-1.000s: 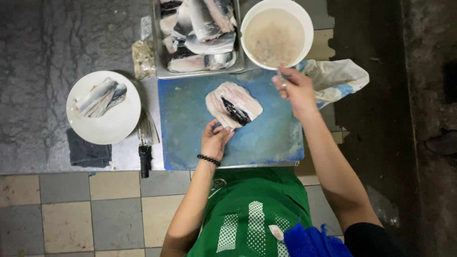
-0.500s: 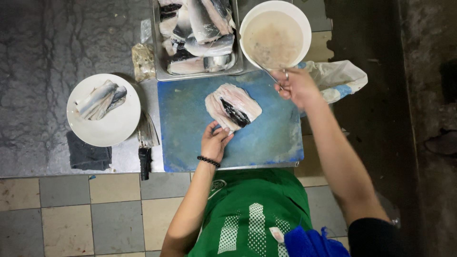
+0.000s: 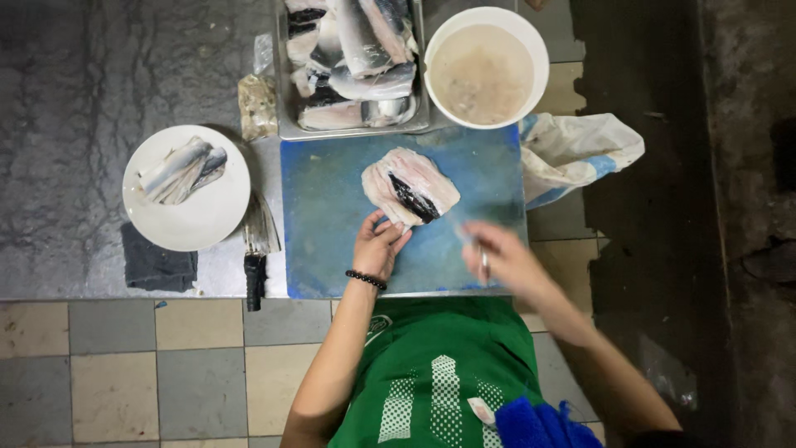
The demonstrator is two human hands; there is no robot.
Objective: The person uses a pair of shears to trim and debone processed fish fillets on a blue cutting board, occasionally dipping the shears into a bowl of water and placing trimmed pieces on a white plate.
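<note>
Left hand: my left hand [image 3: 379,247] lies palm down on the blue cutting board [image 3: 332,216], fingers loosely spread, gripping nothing. The fingertips reach the near edge of the opened fish [image 3: 410,186]; a dark bead bracelet [image 3: 366,280] sits at the wrist.

Right hand: my right hand [image 3: 502,255] is blurred above the near right corner of the board. The fingers are curled round a thin metal tool [image 3: 484,264]; I cannot tell what kind of tool it is.

Fish: spread open flat near the middle of the board, pale flesh up, with a dark strip running along it. It sits just beyond my left fingers, clear of the right hand.

Board: blue, worn and wet, on the grey counter [image 3: 99,99], its near edge against my green apron [image 3: 439,373].

Beyond the board: a metal tray [image 3: 284,124] heaped with more split fish, touching the far edge. Beside it on the right, a white bowl [image 3: 537,50] of cloudy liquid.

Right of board: a crumpled white and blue plastic bag [image 3: 580,149], partly tucked under the board's edge.

Left of board: a white plate [image 3: 207,224] carrying a few cleaned pieces, with a dark cloth [image 3: 157,265] at its near side. Between plate and board lies a knife [image 3: 255,274] with a black handle. A small clear bag [image 3: 258,104] sits by the tray's corner.
</note>
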